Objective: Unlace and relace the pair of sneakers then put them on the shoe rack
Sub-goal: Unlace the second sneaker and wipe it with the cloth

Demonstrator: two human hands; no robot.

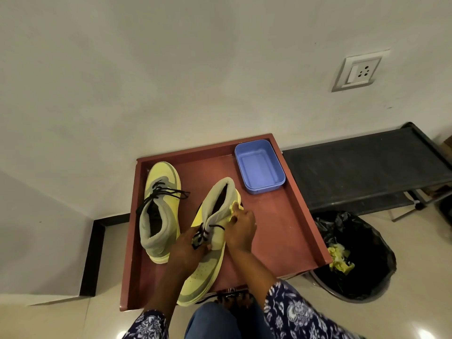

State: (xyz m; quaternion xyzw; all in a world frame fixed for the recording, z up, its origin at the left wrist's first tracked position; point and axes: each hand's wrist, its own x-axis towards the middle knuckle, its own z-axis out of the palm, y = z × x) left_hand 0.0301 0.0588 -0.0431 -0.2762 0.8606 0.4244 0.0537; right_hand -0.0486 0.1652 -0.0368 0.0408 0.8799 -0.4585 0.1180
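Note:
Two yellow-and-grey sneakers lie on a reddish-brown tray table (281, 228). The left sneaker (161, 206) rests flat, toe pointing away, its black lace (166, 192) tied loosely. The right sneaker (210, 243) points toe towards me and is tilted up. My left hand (188, 245) pinches its black lace (203, 234) near the tongue. My right hand (241, 228) grips the shoe's side by the collar.
A blue plastic tub (259, 166) sits at the tray's far right corner. A black shoe rack (367, 167) stands to the right against the wall. A bin with a black liner (354, 255) holding yellow scraps stands beside the tray. A wall socket (359, 70) is above.

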